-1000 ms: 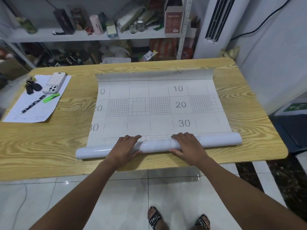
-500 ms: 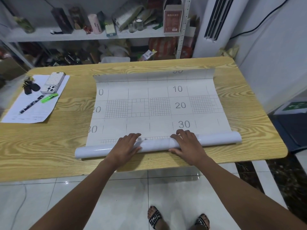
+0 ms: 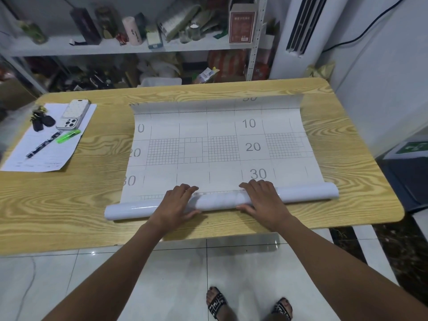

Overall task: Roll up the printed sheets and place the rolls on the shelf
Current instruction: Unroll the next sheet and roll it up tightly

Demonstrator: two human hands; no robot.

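Note:
A large printed sheet (image 3: 222, 147) with grids and the numbers 10, 20, 30 lies flat on the wooden table (image 3: 69, 200). Its near edge is wound into a white roll (image 3: 220, 201) running left to right. My left hand (image 3: 176, 202) grips the roll left of centre, fingers over the top and thumb on the near side. My right hand (image 3: 264, 200) grips it right of centre in the same way. The sheet's far edge (image 3: 217, 104) curls upward. Behind the table stands a metal shelf (image 3: 115, 47) crowded with items.
At the table's left lie a paper sheet (image 3: 46, 144), a phone (image 3: 74, 114), keys (image 3: 41, 119), a pen (image 3: 42, 144) and a green highlighter (image 3: 68, 136). A white air-conditioner unit (image 3: 301, 31) stands at the back right. My sandalled feet (image 3: 247, 304) are on the tiled floor.
The roll has advanced slightly away from me over the sheet, now nearer the "30" row. Both hands have stayed on it.

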